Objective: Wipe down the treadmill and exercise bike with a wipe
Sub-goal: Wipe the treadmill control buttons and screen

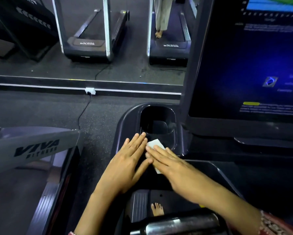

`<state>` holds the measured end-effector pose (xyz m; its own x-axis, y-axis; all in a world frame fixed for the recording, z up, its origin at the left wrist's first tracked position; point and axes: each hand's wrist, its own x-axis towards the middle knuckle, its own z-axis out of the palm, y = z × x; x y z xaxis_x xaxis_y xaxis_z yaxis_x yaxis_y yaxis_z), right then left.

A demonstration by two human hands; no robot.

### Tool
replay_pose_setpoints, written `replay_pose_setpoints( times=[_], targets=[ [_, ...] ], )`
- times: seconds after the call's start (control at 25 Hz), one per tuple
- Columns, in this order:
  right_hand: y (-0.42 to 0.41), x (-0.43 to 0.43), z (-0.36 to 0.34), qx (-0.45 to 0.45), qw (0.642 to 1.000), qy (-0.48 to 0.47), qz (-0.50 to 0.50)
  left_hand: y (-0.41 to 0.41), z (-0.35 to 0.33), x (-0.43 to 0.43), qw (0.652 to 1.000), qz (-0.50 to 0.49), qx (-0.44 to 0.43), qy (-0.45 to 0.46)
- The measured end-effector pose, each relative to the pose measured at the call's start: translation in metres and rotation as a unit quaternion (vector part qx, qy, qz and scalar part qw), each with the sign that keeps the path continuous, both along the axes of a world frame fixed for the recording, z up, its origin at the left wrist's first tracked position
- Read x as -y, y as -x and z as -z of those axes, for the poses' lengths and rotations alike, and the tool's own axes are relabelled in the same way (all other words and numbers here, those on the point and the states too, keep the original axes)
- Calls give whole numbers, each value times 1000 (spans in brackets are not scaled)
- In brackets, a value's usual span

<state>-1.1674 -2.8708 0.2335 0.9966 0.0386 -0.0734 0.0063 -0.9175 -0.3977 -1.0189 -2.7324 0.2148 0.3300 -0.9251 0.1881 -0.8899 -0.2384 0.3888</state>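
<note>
I stand on a treadmill and look down at its dark console (125,122). A white wipe (154,143) lies flat on the console just below the cup holder (157,119). My right hand (172,168) presses on the wipe with straight fingers and covers most of it. My left hand (127,160) lies flat on the console beside it, fingers straight, its fingertips near the cup holder's rim. The two hands touch at the thumb side. No exercise bike is in view.
The treadmill's lit screen (247,65) rises at the right. A grey "VIVA" treadmill arm (34,146) is at the left. A wall mirror (91,39) ahead reflects treadmills and a person's legs. A cable (82,114) runs from a floor socket. A metal handlebar (179,224) is below.
</note>
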Motion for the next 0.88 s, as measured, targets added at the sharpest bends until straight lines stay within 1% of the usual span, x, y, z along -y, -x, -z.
replay_pose_setpoints(
  times=[0.08,0.2,0.36,0.4,0.48,0.52,0.56,0.6,0.64,0.68,0.72,0.8,0.84,0.88],
  targets=[
    [27,26,-1,-13,997,31,-75,7,1,-9,999,17,33,-8],
    [46,53,-1,4,975,148,-163,14,4,-18,999,7,46,-13],
    [8,18,10,64,955,200,-211,20,8,-21,997,-14,70,-15],
    [5,9,14,71,953,210,-206,23,7,-21,997,-15,77,-10],
    [17,6,13,101,962,214,-136,32,5,-22,997,-11,73,0],
    [31,8,11,110,972,189,-89,39,5,-20,997,-5,72,-2],
    [46,11,5,93,980,173,-38,47,4,-18,997,5,78,-6],
    [60,10,-3,75,979,190,12,55,4,-13,996,18,83,-11],
    [69,11,-9,32,973,218,64,62,5,-7,996,32,85,-19],
    [75,9,-16,-13,968,224,112,69,4,-1,995,45,86,-25],
    [78,8,-21,-32,963,220,153,77,4,7,994,60,88,-28],
    [76,2,-44,-63,954,221,193,90,-2,19,992,86,87,-31],
    [77,1,-53,-72,955,198,210,95,-8,25,992,93,80,-31],
    [82,8,-54,-59,953,176,240,100,-14,31,992,96,72,-28]
  ],
)
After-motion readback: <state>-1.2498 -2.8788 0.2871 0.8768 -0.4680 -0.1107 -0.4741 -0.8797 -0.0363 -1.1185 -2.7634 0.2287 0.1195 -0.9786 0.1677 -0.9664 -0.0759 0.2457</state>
